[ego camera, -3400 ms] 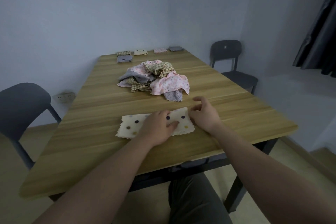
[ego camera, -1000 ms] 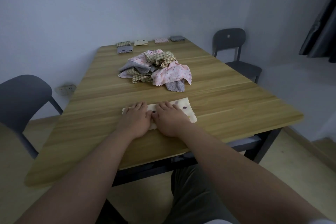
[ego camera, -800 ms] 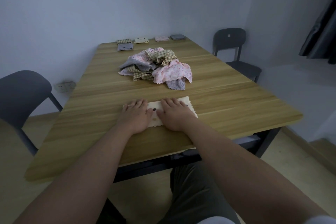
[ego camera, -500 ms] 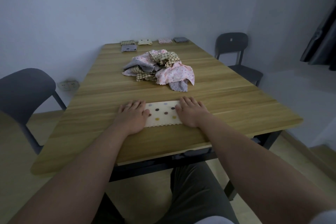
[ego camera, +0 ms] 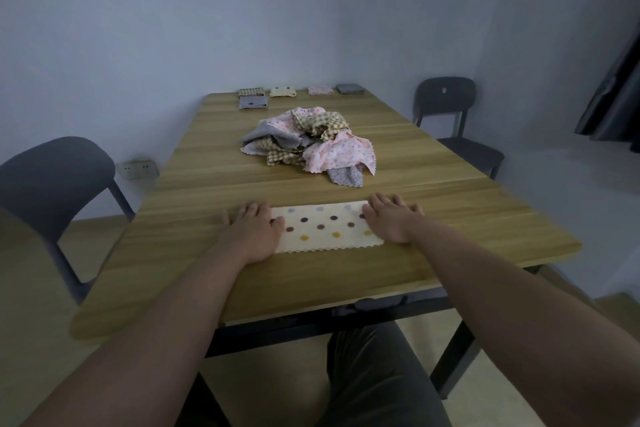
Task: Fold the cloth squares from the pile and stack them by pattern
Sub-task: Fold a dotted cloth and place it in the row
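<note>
The left hand [ego camera: 251, 232] lies flat, its grip spread, pressing the left end of the folded cream polka-dot cloth [ego camera: 325, 227]. The right hand [ego camera: 391, 220], grip likewise spread, presses the right end. The cloth lies between them by the near edge of the bench [ego camera: 450, 218]. Beyond it, mid-bench, sits the cloth pile [ego camera: 308, 146]. Small folded stacks [ego camera: 283, 91] line the far edge.

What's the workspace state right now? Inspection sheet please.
Surface: wooden table, level.
Job's things: dotted cloth lies as a flat strip near the front edge; unfolded pile mid-table; five folded stacks at the far edge.
Clutter: nothing seen.
Hands: left hand and right hand lie flat on the strip's ends.
Cables: nothing seen.
Surroundings: grey chair on the left, dark chair on the right, wall socket, curtain.
</note>
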`<state>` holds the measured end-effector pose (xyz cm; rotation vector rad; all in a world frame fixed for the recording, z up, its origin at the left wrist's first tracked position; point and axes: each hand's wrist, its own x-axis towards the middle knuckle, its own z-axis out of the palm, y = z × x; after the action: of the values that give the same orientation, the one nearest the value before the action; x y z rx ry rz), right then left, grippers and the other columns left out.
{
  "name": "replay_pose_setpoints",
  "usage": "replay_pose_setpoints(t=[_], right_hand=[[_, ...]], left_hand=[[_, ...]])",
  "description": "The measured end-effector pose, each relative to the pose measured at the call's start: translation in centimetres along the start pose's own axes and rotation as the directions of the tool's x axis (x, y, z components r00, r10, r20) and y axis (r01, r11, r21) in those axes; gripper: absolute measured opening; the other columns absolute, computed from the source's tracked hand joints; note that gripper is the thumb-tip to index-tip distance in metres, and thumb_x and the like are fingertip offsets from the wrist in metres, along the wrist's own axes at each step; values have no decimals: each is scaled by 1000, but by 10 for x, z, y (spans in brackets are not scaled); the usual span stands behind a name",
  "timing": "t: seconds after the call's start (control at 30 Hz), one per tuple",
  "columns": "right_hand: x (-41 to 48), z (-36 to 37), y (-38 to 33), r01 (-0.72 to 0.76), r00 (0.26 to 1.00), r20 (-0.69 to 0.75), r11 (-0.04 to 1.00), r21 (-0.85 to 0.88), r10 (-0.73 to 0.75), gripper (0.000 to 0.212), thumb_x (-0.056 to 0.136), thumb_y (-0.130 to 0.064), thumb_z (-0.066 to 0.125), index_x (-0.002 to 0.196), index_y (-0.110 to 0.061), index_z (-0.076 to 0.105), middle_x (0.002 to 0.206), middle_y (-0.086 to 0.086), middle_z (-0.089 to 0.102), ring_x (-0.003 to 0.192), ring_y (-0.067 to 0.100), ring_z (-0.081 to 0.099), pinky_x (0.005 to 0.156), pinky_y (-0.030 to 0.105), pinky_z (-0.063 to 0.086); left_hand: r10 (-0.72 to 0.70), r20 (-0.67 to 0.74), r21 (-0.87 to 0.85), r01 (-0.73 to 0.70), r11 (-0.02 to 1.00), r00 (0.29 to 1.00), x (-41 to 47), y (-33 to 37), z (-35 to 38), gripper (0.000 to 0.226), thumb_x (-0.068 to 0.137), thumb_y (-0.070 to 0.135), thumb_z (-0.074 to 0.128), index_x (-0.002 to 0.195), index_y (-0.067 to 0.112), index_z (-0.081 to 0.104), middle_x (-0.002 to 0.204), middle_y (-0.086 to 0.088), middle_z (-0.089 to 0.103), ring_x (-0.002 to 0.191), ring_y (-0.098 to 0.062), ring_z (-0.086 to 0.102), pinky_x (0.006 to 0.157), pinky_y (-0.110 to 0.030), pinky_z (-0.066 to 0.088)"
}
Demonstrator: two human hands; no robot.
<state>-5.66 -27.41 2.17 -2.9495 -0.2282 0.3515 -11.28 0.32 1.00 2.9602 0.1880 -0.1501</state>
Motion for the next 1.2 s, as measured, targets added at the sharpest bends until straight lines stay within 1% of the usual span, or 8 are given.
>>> replay_pose_setpoints(t=[0.13, 0.27, 0.43, 0.6, 0.8, 0.9, 1.03, 1.2], right_hand=[[8, -2, -10, -29, 998, -62, 997, 75, 34, 53, 102, -49, 23, 132, -20, 55, 150, 12, 46, 148, 36, 22, 116, 62, 21], [8, -1, -26, -50, 989, -123, 976, 213, 77, 38, 94, -37, 42, 124, -21, 59, 134, 10, 59, 137, 32, 41, 115, 53, 32], [8, -6, -28, -11, 976, -199, 926, 377, 93, 17, 87, -22, 56, 104, -21, 54, 104, 3, 63, 98, 25, 61, 86, 39, 55], [9, -9, -27, -10, 965, -226, 875, 484, 136, 28, 81, -23, 65, 108, -26, 60, 95, -2, 65, 91, 23, 66, 83, 40, 57], [10, -7, -21, -94, 954, -217, 892, 443, 208, 39, 89, -46, 66, 64, -17, 58, 64, 0, 58, 68, 22, 60, 60, 28, 41], [8, -11, -24, -36, 950, -243, 845, 533, 194, 36, 99, -35, 55, 69, -16, 52, 66, 0, 52, 63, 20, 51, 49, 26, 33], [1, -19, -20, -17, 943, -276, 856, 516, 185, 33, 106, -33, 40, 115, -7, 58, 106, 14, 65, 97, 32, 61, 71, 31, 43], [-10, -20, -5, -110, 929, -300, 936, 334, 216, 21, 106, -30, 31, 105, -14, 45, 100, 10, 60, 89, 30, 58, 75, 40, 48]], left_hand=[[104, -82, -14, -105, 994, 991, -6, 24, -5, 71, 106, 54, 19, 162, 14, 2, 170, -7, -3, 156, -23, -3, 126, -51, 3], [277, -16, 19, -277, 961, 961, -11, 44, 6, 84, 100, 68, 17, 162, 15, -3, 170, -3, -7, 156, -20, -6, 126, -48, -1], [274, 20, 84, -275, 958, 961, -10, 48, 18, 98, 90, 82, 9, 162, 16, -3, 170, -2, -7, 156, -18, -7, 126, -49, -3], [281, 32, 86, -282, 955, 959, -11, 47, 16, 98, 90, 83, 11, 162, 18, -3, 170, -2, -8, 156, -19, -8, 126, -49, -3], [264, 64, 77, -268, 960, 962, -10, 49, 17, 101, 89, 85, 11, 162, 17, -5, 170, -2, -11, 156, -20, -11, 125, -50, -4], [251, 70, 73, -256, 964, 965, -10, 57, 17, 104, 87, 86, 12, 162, 16, -6, 170, -4, -12, 156, -22, -12, 124, -52, -4], [243, 79, 78, -249, 965, 967, -19, 83, 21, 106, 87, 86, 12, 161, 13, -7, 169, -9, -12, 155, -27, -12, 124, -55, -6], [194, 93, 86, -202, 976, 977, -24, 113, 27, 119, 78, 94, 13, 160, 11, -10, 168, -14, -14, 155, -31, -13, 123, -54, -7]])
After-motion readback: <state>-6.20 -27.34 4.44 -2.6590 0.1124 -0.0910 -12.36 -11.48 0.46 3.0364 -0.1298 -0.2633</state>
